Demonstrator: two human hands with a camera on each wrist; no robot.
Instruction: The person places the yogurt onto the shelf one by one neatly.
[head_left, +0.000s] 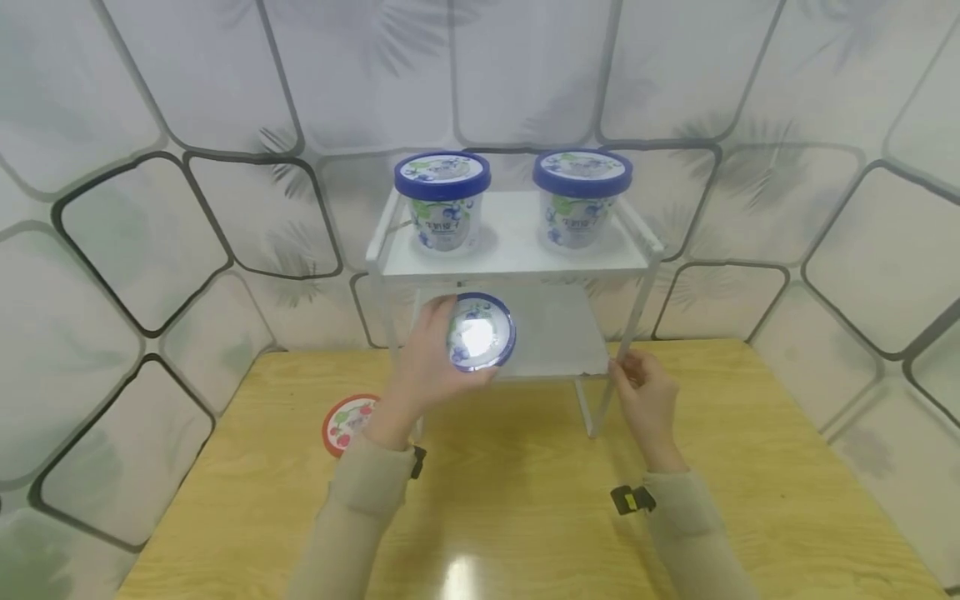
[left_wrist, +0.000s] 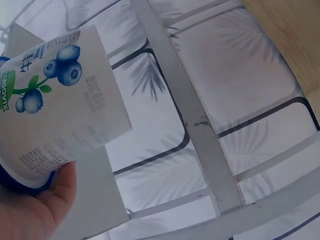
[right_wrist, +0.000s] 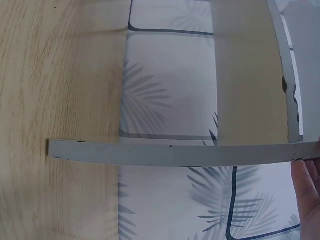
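Note:
My left hand (head_left: 427, 358) grips a paper tub (head_left: 480, 333) with a blue rimmed lid, tilted so that its lid faces the head camera. It is in front of the white rack's lower shelf (head_left: 558, 329). Blueberries are printed on the tub's side (left_wrist: 65, 100) in the left wrist view, where some fingers (left_wrist: 62, 187) show by the lid's rim. Beside the lower shelf, my right hand (head_left: 647, 396) holds the rack's right front leg between curled fingers and thumb. The right wrist view shows fingertips (right_wrist: 302, 182) against that leg (right_wrist: 170, 154).
Two similar blue-lidded tubs, one left (head_left: 442, 204) and one right (head_left: 582, 200), stand upright on the rack's top shelf (head_left: 517, 260). A red-rimmed round lid (head_left: 348, 425) is on the wooden table (head_left: 517, 500), partly behind my left forearm. A patterned backdrop (head_left: 525, 75) surrounds the table.

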